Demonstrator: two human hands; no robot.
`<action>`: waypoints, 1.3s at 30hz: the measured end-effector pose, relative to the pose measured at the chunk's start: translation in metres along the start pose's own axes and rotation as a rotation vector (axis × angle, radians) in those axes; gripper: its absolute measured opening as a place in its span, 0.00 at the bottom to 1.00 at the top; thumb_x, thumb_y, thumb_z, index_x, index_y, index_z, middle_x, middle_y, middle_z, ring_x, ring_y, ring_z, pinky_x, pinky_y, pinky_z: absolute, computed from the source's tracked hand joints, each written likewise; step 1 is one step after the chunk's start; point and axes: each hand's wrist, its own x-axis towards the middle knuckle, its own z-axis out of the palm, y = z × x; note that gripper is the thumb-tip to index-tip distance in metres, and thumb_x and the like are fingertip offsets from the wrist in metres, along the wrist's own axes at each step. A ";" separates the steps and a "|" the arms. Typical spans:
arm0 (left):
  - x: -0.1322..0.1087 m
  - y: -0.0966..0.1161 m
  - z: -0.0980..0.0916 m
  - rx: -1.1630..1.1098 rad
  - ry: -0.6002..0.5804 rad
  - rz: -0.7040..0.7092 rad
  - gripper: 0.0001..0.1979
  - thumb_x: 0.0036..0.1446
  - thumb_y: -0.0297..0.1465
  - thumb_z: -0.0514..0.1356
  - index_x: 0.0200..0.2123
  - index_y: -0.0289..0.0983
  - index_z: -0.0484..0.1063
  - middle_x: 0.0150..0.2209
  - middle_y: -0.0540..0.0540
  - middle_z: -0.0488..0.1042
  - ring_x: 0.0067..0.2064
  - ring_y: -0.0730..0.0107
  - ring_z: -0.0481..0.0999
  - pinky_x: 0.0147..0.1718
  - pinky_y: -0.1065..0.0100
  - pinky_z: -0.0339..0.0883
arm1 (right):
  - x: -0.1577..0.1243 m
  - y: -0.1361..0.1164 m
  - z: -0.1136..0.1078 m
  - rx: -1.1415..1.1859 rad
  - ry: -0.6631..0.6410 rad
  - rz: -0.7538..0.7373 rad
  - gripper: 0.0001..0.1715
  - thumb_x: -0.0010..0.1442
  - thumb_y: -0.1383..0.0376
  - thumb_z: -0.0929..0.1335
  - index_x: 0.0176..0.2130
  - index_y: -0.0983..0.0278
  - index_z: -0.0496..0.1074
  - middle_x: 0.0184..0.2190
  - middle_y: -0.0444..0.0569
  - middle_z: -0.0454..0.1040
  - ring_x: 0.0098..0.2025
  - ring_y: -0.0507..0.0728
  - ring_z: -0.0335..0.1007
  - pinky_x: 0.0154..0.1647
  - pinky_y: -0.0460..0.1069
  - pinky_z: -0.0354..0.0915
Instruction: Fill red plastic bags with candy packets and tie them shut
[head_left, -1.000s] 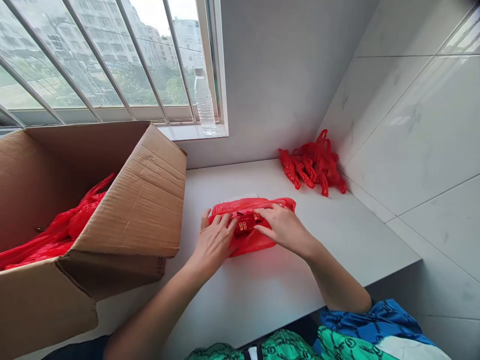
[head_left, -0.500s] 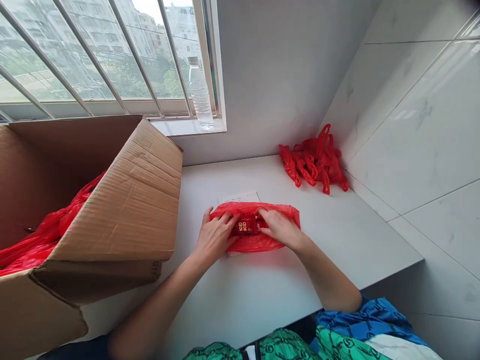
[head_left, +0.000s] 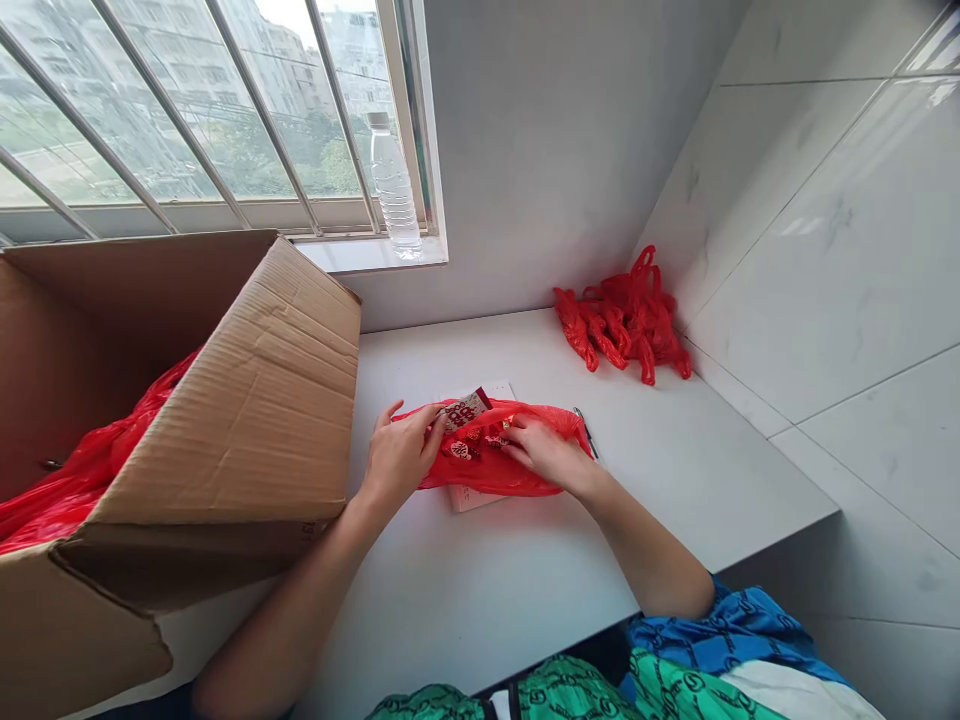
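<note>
A red plastic bag (head_left: 525, 480) lies spread on the white table, its mouth open, with small red wrapped items (head_left: 461, 450) inside. My left hand (head_left: 405, 445) is at the bag's left end, thumb and fingers closed on a red and white packet (head_left: 465, 408) that sticks up from the bag. My right hand (head_left: 536, 447) reaches into the bag from the right, its fingers bent together over the small items; what it pinches is too small to name. Under the bag lies a white paper (head_left: 469, 498).
A large cardboard box (head_left: 247, 400) holding red bags (head_left: 112, 445) stands at the left. Several tied red bags (head_left: 634, 315) lie at the table's back right corner. A pen (head_left: 586, 432) lies right of the bag. A water bottle (head_left: 395, 190) stands on the windowsill.
My left hand has moved left, and the red and white packet now shows at it. More small items show in the bag. The pen has come into view.
</note>
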 end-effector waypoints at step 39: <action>-0.008 0.009 0.008 -0.021 -0.162 0.143 0.15 0.66 0.28 0.48 0.42 0.45 0.74 0.28 0.53 0.79 0.31 0.68 0.78 0.65 0.50 0.48 | -0.007 -0.001 -0.007 0.292 0.074 -0.029 0.11 0.67 0.64 0.61 0.42 0.60 0.73 0.39 0.46 0.78 0.41 0.55 0.74 0.41 0.49 0.68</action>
